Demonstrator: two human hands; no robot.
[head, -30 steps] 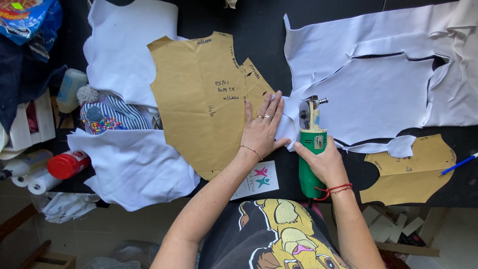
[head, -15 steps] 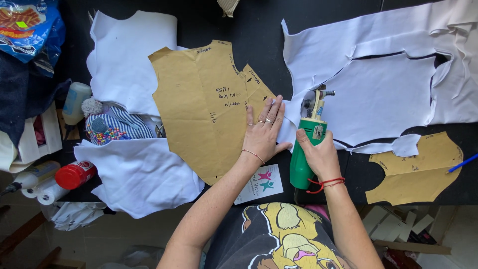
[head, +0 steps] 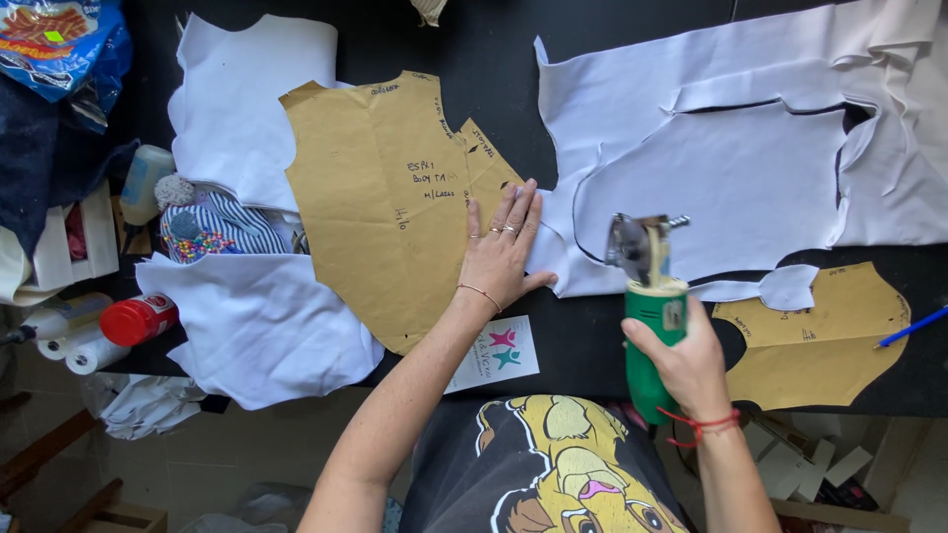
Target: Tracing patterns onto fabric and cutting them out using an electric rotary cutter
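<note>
We look down on a black table point(head: 474, 39) whose matte top takes up most of the view. Across its right half spreads white fabric point(head: 750, 168), soft and thin, already cut through by dark curving slits, its far right edge rumpled. At the centre lies a large brown paper pattern point(head: 385, 207), stiff, flat, bodice-shaped with scooped armholes and handwriting on it. More white cut pieces point(head: 257, 316) lie at the left, one overhanging the near table edge. A smaller brown pattern point(head: 820, 336) sits at the right near edge, with a blue pen point(head: 908, 328) just beside it.

Our left hand point(head: 502, 252) lies flat, fingers spread, pressing where the large pattern's edge meets the white fabric. Our right hand point(head: 681, 355) is wrapped firmly around the green body of an electric rotary cutter point(head: 647, 296), its round metal blade standing at the fabric's near edge.

Clutter crowds the far left: a striped cloth with coloured beads point(head: 212, 229), a red-capped container point(head: 138, 318), white rolls point(head: 79, 350). A small printed card point(head: 494, 353) lies at the near edge between our arms. Bare black table shows between our hands and along the far edge. Below the table we see pale floor.
</note>
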